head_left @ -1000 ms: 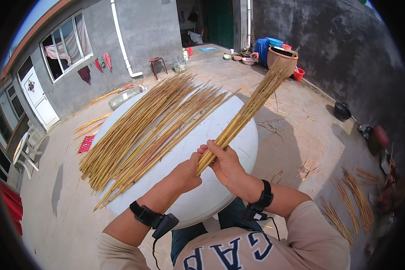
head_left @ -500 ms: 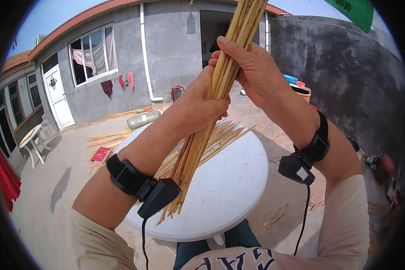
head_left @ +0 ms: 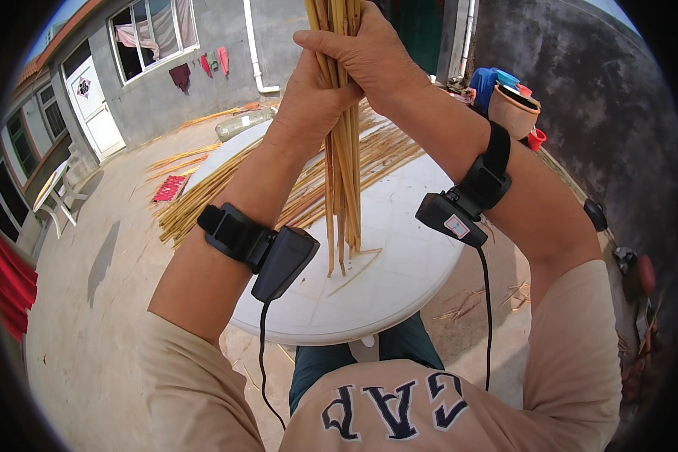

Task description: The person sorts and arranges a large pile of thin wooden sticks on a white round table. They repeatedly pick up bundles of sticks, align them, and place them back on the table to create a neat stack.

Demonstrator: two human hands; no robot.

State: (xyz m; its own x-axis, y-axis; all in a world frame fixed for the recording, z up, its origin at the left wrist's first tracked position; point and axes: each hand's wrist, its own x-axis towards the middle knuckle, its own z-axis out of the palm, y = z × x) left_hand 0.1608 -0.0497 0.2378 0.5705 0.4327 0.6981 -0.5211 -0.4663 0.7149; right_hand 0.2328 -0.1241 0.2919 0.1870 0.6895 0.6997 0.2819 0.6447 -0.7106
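Both my hands grip one bundle of dry yellow-brown stalks point(head_left: 344, 162), held upright over the table. My left hand point(head_left: 314, 94) is wrapped round it just below my right hand point(head_left: 369, 56), which closes on it higher up with the thumb laid across. The bundle's top runs out of the picture; its uneven lower ends hang over the white round table point(head_left: 399, 264). Behind it a pile of similar stalks point(head_left: 226, 181) lies slantwise across the table. One thin loose stalk point(head_left: 358, 273) lies bent near the bundle's lower ends.
A black strapped device with a cable sits on each forearm. On the ground beyond the table lie more stalks point(head_left: 177, 162), a red patterned piece point(head_left: 170, 188) and a glass-like cylinder point(head_left: 245, 123). A large clay pot point(head_left: 514, 113) and a red bucket point(head_left: 535, 138) stand by the right wall.
The bundle has swung from a rightward slant to nearly upright, and both hands have moved left and up in the picture with it. More of the pile on the table shows.
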